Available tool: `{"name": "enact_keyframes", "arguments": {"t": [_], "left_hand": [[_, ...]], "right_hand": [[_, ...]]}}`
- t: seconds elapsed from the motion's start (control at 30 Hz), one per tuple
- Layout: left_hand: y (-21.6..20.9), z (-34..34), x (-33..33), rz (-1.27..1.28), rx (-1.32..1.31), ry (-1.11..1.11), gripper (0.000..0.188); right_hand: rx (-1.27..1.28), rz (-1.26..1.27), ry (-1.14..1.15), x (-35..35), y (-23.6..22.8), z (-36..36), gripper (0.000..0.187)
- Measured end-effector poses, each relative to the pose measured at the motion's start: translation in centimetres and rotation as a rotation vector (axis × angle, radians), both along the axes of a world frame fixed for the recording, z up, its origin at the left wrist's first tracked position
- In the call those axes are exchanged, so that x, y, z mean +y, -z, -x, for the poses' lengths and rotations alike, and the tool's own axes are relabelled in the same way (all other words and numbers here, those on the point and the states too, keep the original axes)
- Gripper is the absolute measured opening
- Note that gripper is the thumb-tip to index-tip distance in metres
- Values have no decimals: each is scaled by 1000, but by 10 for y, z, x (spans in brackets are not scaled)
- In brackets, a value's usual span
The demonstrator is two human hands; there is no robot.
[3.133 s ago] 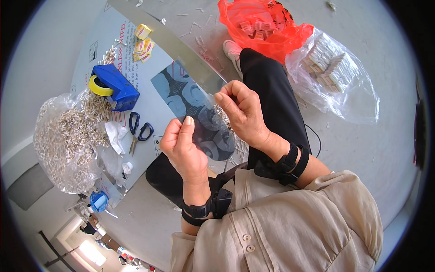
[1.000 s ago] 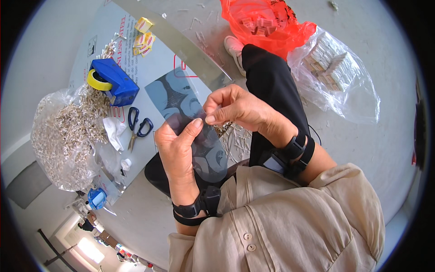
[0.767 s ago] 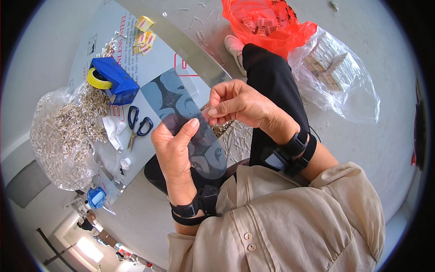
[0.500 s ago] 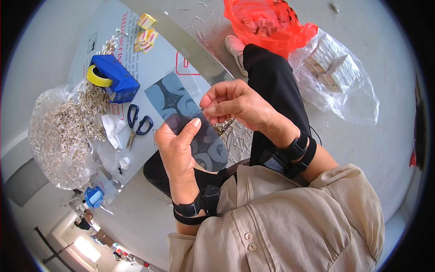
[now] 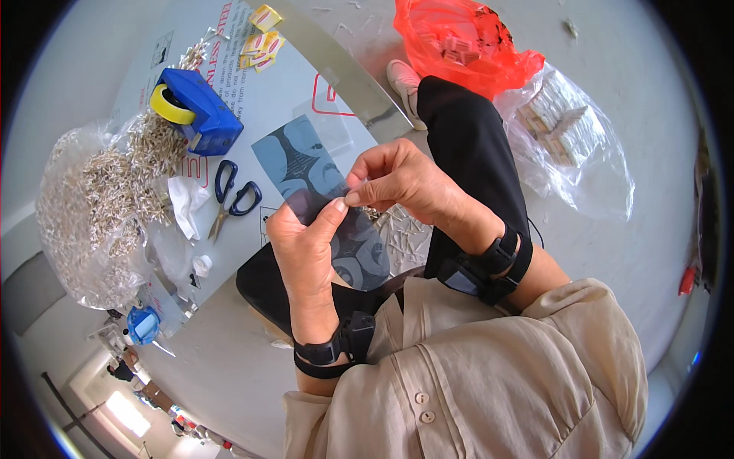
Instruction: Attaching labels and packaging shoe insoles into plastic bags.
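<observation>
A dark, see-through printed plastic film (image 5: 294,153) hangs between my hands; it may be a flat bag. My left hand (image 5: 304,249) grips it at the middle with the thumb on top, and its other fingers are partly hidden behind the film. The fingertips of my right hand (image 5: 404,183) pinch at the film's edge, touching my left thumb tip. Whatever small part lies between those fingertips is hidden. To the left of my left hand, scissors with dark blue handles (image 5: 233,195) rest on the table.
On the table (image 5: 264,99) stand a blue tape dispenser (image 5: 216,115), small yellow packets (image 5: 264,46) and a clear bag of cotton swabs (image 5: 107,206). Crumpled white tissue (image 5: 186,205) lies beside the scissors. A red bag (image 5: 474,46) and a clear bag of white bundles (image 5: 566,126) sit on the floor.
My right fingertips have come down against my left thumb and closed more tightly. The view has shifted slightly, so the table things sit a little differently.
</observation>
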State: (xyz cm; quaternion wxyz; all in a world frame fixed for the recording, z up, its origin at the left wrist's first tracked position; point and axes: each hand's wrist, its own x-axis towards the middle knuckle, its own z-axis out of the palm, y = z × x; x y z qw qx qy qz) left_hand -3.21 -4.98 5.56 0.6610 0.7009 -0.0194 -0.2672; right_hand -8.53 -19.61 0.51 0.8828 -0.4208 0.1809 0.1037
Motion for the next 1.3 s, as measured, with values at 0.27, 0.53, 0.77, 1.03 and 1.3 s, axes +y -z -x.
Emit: {"name": "enact_keyframes", "arguments": {"t": [0.27,0.53,0.77,1.03,1.3], "left_hand": [[4,-21,38,175,78,-171,4],[-4,-19,26,-546,-1358,412,31],[9,-23,29,-296,-1106,488,19],[15,-8,32,-212,-275,190,9],[16,-6,22,52,-3,23,12]], "right_hand": [[102,-97,91,0,2,-5,8],[183,-358,32,9,1,-6,8],[216,-372,75,19,5,-2,8],[220,-552,-3,11,12,2,6],[-64,154,98,24,7,2,11]]}}
